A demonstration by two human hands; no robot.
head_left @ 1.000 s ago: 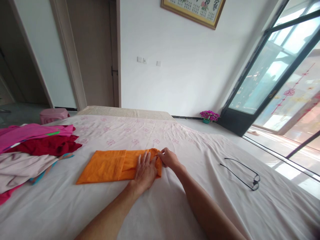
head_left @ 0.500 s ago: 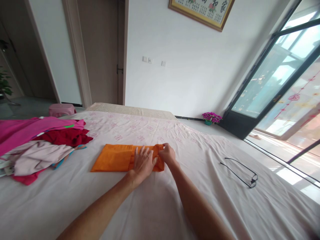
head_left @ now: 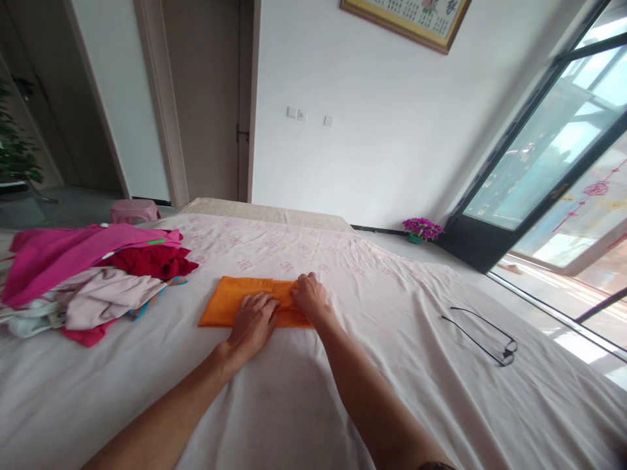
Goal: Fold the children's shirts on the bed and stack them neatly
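A flat, folded orange cloth [head_left: 224, 301], apparently a garment, lies on the pale bedsheet [head_left: 294, 405] in front of me. Near its middle, my left hand [head_left: 253, 324] rests palm down, fingers stretched out over the fabric. My right hand [head_left: 312, 300] is on the right part of the cloth, its fingers curled in and closed at the fabric. That hand and forearm hide most of the right end, so the exact grip there is partly covered.
To the left sits a heap of clothes [head_left: 98, 267] in pink, red and white. Black-framed glasses [head_left: 490, 339] lie open on the sheet to the right. Past the bed are a pink stool [head_left: 134, 210], potted purple flowers [head_left: 422, 228] and a dark-framed glass door [head_left: 529, 156].
My right hand has moved left from the cloth's right end onto its top, bringing that end inward. My left hand has slid left along the cloth. The view has shifted slightly.
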